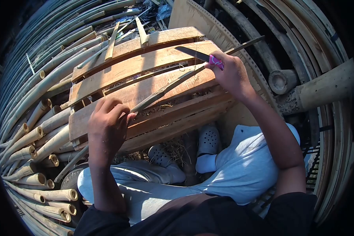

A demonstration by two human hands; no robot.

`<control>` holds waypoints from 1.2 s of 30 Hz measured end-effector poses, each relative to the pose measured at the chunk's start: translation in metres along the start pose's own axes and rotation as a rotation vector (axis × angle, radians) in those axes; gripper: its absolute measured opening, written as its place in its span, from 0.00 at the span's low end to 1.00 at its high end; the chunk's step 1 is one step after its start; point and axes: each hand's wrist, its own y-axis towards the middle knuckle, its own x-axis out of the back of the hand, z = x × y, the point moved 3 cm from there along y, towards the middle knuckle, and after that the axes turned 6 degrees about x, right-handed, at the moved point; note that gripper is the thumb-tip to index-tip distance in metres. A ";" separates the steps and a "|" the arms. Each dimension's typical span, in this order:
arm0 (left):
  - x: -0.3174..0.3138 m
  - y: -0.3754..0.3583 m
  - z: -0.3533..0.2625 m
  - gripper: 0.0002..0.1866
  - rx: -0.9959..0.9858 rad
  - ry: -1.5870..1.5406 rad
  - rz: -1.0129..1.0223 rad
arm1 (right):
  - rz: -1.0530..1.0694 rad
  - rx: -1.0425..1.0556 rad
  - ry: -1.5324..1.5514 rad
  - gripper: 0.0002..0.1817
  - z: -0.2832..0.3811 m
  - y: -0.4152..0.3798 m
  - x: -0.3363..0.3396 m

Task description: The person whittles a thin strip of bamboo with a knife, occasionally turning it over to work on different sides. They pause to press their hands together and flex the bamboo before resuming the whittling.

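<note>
A long, narrow bamboo strip [161,93] runs slantwise over a wooden slatted crate [145,59]. My left hand [108,122] is closed around the strip near the crate's front left part, thumb against it. In my right hand [231,74], fingers wrap the pink-and-white patterned handle of a knife [196,53]. Its dark blade points left, above the crate's slats. The strip passes beneath the right hand, close to its fingers, and sticks out beyond it to the upper right. Thin curled shavings hang by the strip near the knife.
Stacked bamboo poles [35,157] fill the left side, cut ends facing me. Two loose bamboo pieces [141,33] lie on the crate's far side. A curved wooden board [208,23] stands behind it, with thick poles [326,84] at right. My clog-clad feet [208,139] are below the crate.
</note>
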 end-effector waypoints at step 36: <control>-0.027 -0.005 0.000 0.07 0.193 -0.293 -0.047 | 0.095 -0.272 0.200 0.24 0.052 -0.028 -0.018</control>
